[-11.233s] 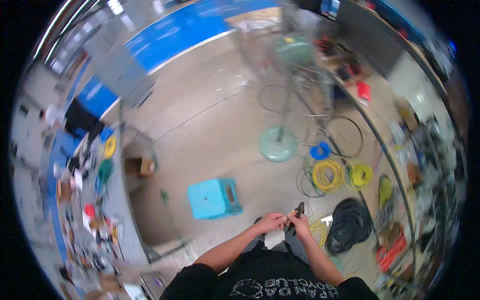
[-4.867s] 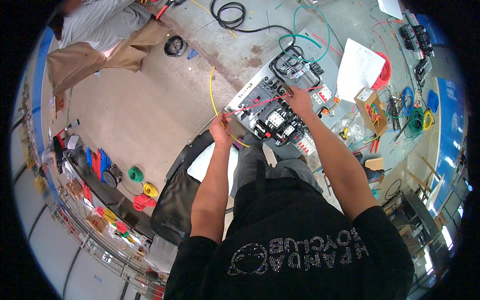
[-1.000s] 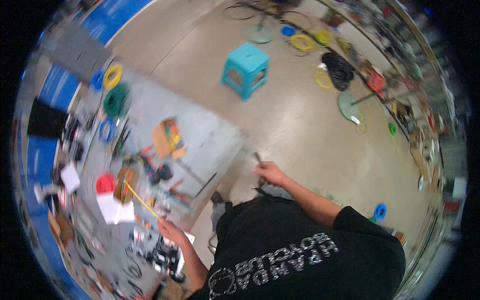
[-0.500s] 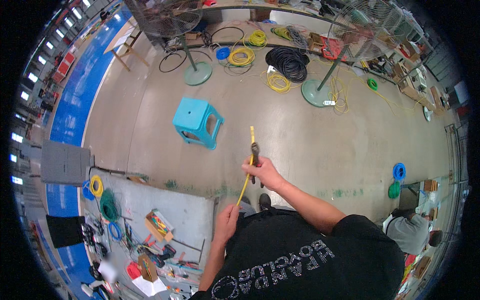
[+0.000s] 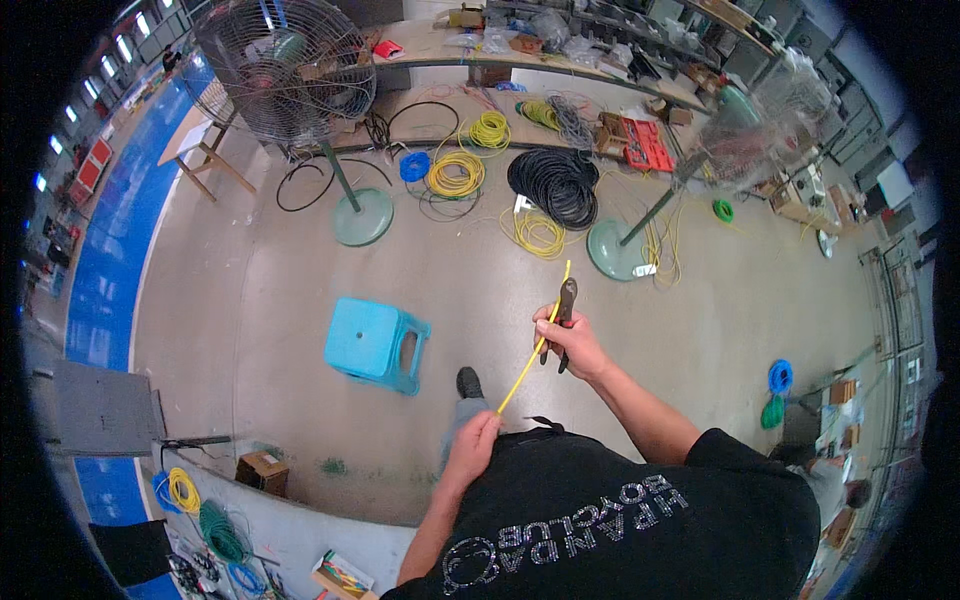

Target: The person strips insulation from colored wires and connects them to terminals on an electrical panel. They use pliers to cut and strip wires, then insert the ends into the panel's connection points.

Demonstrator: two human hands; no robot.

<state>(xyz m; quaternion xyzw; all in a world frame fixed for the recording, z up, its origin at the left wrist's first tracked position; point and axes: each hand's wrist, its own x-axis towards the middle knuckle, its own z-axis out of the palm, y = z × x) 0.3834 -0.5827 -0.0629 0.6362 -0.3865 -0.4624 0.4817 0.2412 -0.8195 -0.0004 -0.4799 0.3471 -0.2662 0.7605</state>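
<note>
My left hand (image 5: 472, 450) is closed around the lower end of a thin yellow cable (image 5: 518, 383), close to the front of my black shirt. The cable slants up and away to my right hand (image 5: 575, 342), which grips dark-handled pliers (image 5: 569, 290) and the cable together. The cable runs along the pliers, its tip sticking out just past their head. I cannot tell whether the jaws bite on it.
A blue plastic stool (image 5: 362, 335) stands ahead to the left. Beyond are two pedestal fans with green bases (image 5: 362, 218) (image 5: 612, 250), yellow cable coils (image 5: 455, 174) and a black coil (image 5: 560, 190). A grey worktable (image 5: 330, 525) lies at lower left; another person (image 5: 828, 488) is at right.
The view has shifted, so the stool and worktable sit lower and farther left, and one foot is now forward. My hands, still holding the cable and pliers, appear farther right.
</note>
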